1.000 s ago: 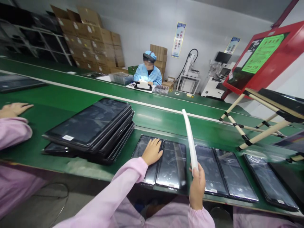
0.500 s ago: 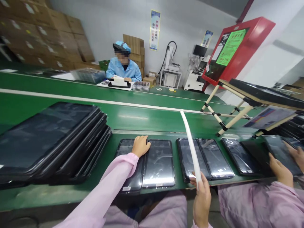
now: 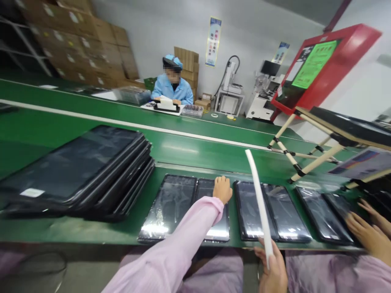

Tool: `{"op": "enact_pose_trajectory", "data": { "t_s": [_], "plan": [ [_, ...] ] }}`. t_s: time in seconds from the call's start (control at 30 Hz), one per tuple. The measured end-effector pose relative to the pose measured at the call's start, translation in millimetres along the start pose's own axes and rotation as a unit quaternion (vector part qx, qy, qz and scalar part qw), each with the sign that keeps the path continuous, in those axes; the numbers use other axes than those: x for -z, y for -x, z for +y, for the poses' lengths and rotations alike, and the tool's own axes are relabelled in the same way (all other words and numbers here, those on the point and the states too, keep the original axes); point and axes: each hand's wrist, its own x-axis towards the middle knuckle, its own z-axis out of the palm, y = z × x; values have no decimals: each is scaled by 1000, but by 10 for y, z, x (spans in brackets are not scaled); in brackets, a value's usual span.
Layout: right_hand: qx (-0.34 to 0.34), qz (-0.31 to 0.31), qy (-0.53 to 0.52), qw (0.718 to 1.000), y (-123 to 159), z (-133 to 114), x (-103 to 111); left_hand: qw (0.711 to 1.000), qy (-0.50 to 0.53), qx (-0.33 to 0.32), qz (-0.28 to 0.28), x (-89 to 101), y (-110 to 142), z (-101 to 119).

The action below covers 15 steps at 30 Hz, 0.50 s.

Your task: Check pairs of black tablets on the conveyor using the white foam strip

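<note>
My left hand (image 3: 222, 189) rests at the far right corner of a dark, film-covered tablet (image 3: 218, 228), its fingers curled; whatever may be inside them is hidden. That sleeve covers part of the tablet and of the one to its left (image 3: 171, 203). Low on the right, my right hand (image 3: 274, 270) is closed around the lower end of a long white strip (image 3: 259, 191), which stands up with a slight bend. Behind the strip lies another pair of tablets (image 3: 287, 215), side by side near the bench's front edge.
At left a leaning stack of tablets (image 3: 82, 162) stands on the green bench (image 3: 183, 152). To the right, a co-worker's hands (image 3: 366, 232) are over more tablets (image 3: 320, 211). A pipe-frame stand (image 3: 301, 167) rises behind them. Across the bench sits a person in blue (image 3: 172, 85).
My left hand has moved right, from the seam between two tablets to the right one's far corner, uncovering the left tablet. My right hand still holds the strip. The view has shifted left.
</note>
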Motion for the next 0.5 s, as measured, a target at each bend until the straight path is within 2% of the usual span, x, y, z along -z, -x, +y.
{"op": "enact_pose_trajectory", "data": {
  "t_s": [0.17,0.23,0.3,0.4,0.5],
  "plan": [
    [-7,-19,-6,1000,-42,52,-55,1000,7,8,-12,95,-27,42],
    [-19,-25,-8,999,-88,90,-97,1000,16,5,-18,208,-20,41],
    [-34,-33,-9,999,-128,142,-146,999,26,-10,-24,374,98,-7],
    [-35,-48,-11,998,-121,210,-234,998,32,-46,-31,653,605,-174],
    [-24,-67,-2,997,-41,204,-309,997,3,-69,-24,893,1397,-421]
  ]
}}
